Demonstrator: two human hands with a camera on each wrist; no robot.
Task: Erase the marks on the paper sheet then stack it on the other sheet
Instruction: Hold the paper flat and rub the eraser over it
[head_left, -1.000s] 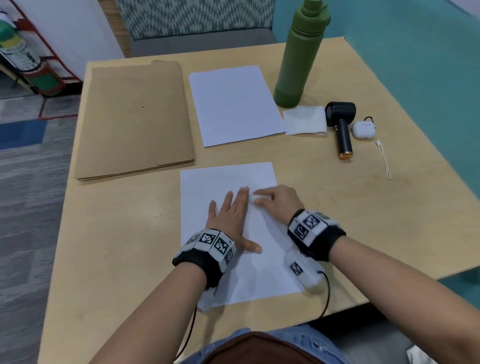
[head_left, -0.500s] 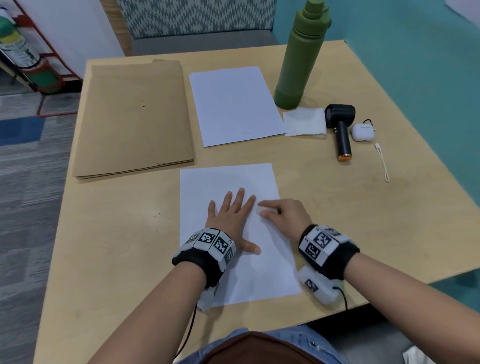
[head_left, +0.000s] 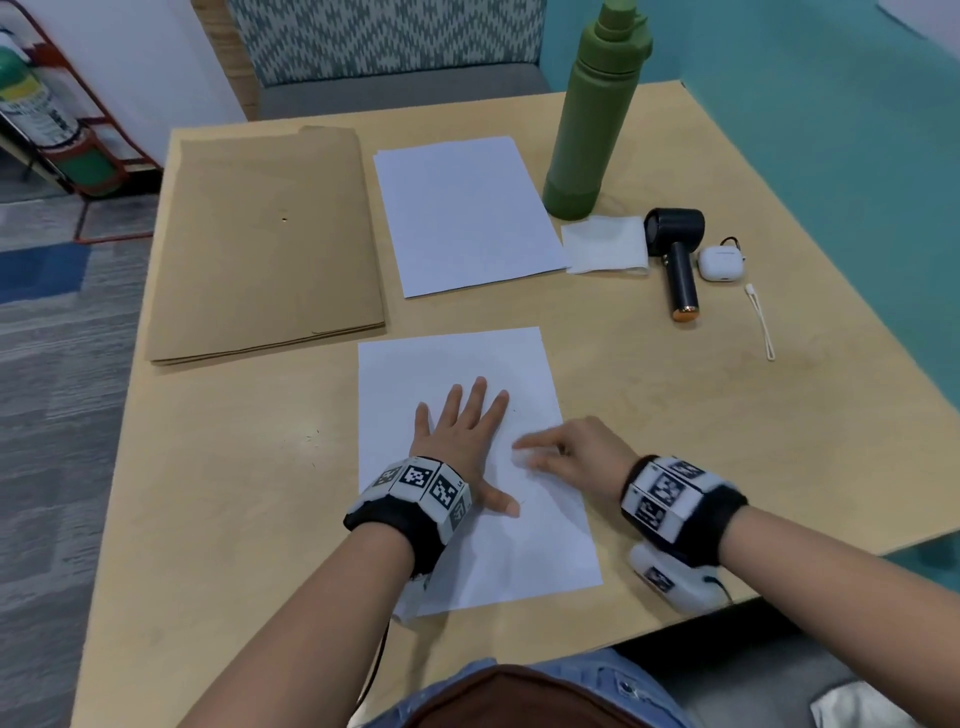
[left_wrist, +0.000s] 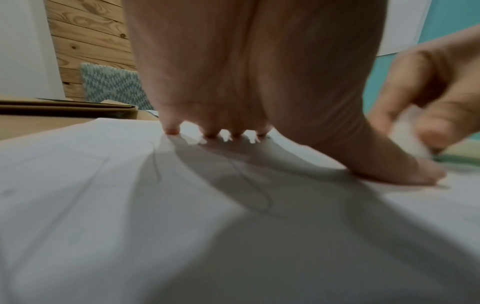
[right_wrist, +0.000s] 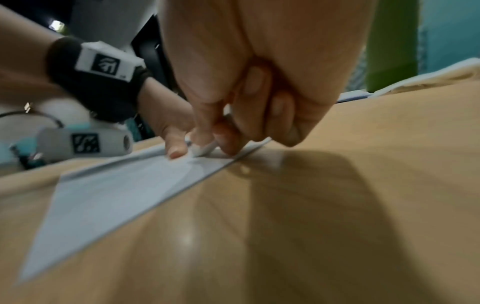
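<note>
A white paper sheet (head_left: 457, 364) lies near the table's front edge, with faint pencil marks (left_wrist: 259, 189) under my palm in the left wrist view. My left hand (head_left: 462, 431) lies flat on it, fingers spread, pressing it down. My right hand (head_left: 566, 452) pinches a small white eraser (right_wrist: 205, 149) against the sheet's right part, just right of the left thumb. The eraser (left_wrist: 407, 137) shows blurred in the left wrist view. The other white sheet (head_left: 462, 213) lies farther back in the table's middle.
A brown folder (head_left: 265, 244) lies at the back left. Behind the far sheet's right side stands a green bottle (head_left: 592, 114), with a folded tissue (head_left: 605, 244), a black handheld fan (head_left: 678, 254), a white earbud case (head_left: 719, 262) and a strap (head_left: 761, 322) on the right.
My right hand with the eraser has slid toward me and to the right along the sheet. The left hand has stayed flat in place.
</note>
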